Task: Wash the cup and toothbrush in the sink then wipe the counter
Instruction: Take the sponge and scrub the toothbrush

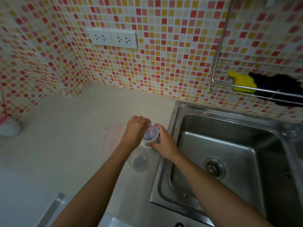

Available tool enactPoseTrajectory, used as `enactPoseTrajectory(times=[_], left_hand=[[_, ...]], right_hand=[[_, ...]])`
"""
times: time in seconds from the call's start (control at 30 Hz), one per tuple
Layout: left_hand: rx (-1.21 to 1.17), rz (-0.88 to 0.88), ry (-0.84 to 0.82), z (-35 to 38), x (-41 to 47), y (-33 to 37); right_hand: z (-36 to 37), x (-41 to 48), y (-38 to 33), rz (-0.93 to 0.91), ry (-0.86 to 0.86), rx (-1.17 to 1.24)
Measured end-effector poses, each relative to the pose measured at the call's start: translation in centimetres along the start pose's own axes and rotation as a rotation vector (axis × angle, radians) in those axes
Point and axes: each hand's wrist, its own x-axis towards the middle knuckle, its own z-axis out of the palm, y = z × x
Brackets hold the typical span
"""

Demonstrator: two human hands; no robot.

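Cup [152, 138] gripped by right hand [164, 143], left hand [135, 132] pinching toothbrush [150, 130] inside it

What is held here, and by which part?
Right hand grips the white cup by its side; left hand pinches the pink toothbrush by its top.

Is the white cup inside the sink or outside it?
Outside: the right hand holds the white cup over the counter, beside the sink.

Dim, flat indoor light, faint sheen on the sink [188, 108] rim, soft fisheye-bowed edges.
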Motion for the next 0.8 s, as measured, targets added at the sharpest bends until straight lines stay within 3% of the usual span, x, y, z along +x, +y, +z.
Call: enactPoseTrajectory(times=[0.17,0.27,0.47,0.57,0.67,0.8], left_hand=[[-0.013,0.020,0.031,-1.8,1.8,0.9],[-0.103,-0.002,0.060,-2.4,2.7,2.1],[-0.352,-0.059,-0.057,-0.8,5.3,8.2],[-0.469,-0.103,-0.094,0.8,6.6,11.2],[-0.596,-0.152,-0.086,2.1,7.8,13.3],[-0.735,-0.228,-0.093,4.0,8.8,14.9]], right_hand=[[-2.6,-0.7,0.0,0.011,-0.040,-0.048],[-7.7,-2.4,-1.4,-0.059,0.187,-0.090],[-18.9,-5.0,-6.4,-0.308,0.682,-0.086],[-23.4,-4.3,-7.3,-0.374,0.824,-0.173],[-27.2,-2.1,-6.7,-0.227,0.762,-0.335],[-30.2,1.5,-6.1,0.079,0.499,-0.500]])
